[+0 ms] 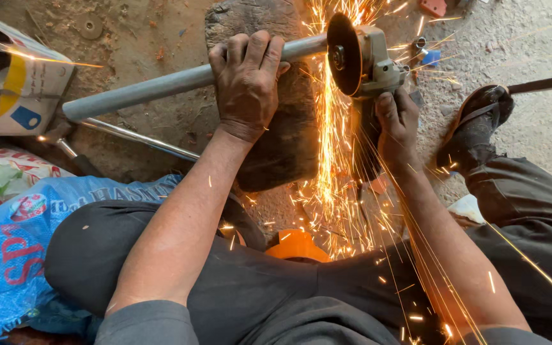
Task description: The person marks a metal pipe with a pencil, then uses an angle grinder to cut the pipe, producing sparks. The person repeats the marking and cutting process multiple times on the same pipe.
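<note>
1. Left hand [247, 83] clamps down over the grey metal pipe [161, 86], fingers wrapped across the top, pinning it against the dark block [289, 140] underneath.
2. Right hand [397, 124] is closed around the body of the angle grinder [368, 61], just to the right of the left hand, and the disc [343, 54] bites into the pipe right beside the left fingertips.
3. Sparks [327, 160] pour back from the disc toward the person's lap, between the two forearms.
4. The pipe looks stiff, hard and smooth, probably heavy enough to stay put but round, so it could roll. The firm hold close to the cut seems the sensible place, though that end is likely getting hot.
5. The pipe's free end runs away past the left hand toward a torn cardboard box [20, 83], with a thinner shiny rod [135, 137] lying just below it.
6. A blue woven sack [7, 255] sits beneath the left elbow, well inside spark range.
7. Beyond the right hand, a sandalled foot [477, 121] rests on the gritty ground, and a dark bar [544, 83] pokes in near it.
</note>
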